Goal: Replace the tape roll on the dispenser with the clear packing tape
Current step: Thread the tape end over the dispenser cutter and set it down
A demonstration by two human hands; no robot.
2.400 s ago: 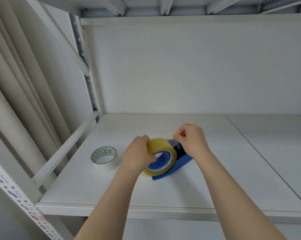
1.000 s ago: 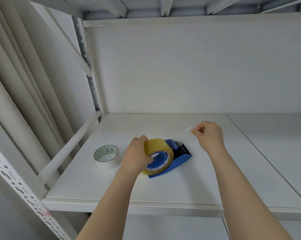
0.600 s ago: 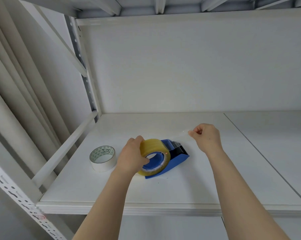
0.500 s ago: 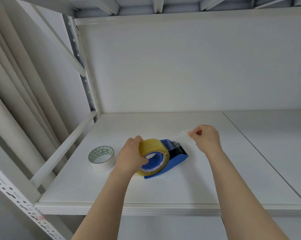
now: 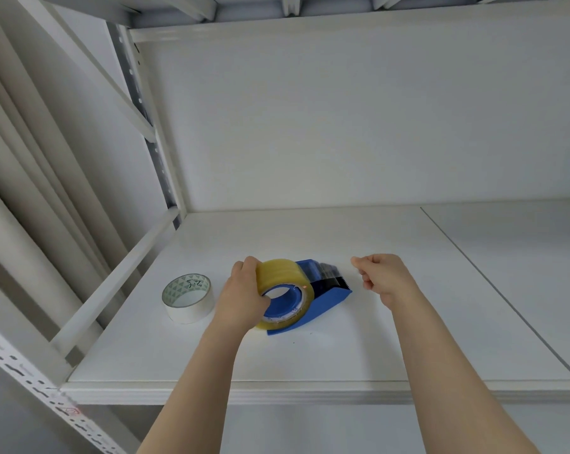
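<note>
The only writing that can be made out is a short handwritten black mark on the inner face of the white tape roll (image 5: pixel 188 297) lying flat on the shelf (image 5: pixel 310 358); it looks like "52", though the strokes are too loose to be sure. Around it the same inner lining bears a printed pattern of small grey-green triangles, with no words. The clear packing tape (image 5: pixel 285 291) has faint print on the core label at its lower edge, too small and blurred to read. A small reddish mark on the perforated upright (image 5: pixel 31 381) at lower left is illegible
</note>
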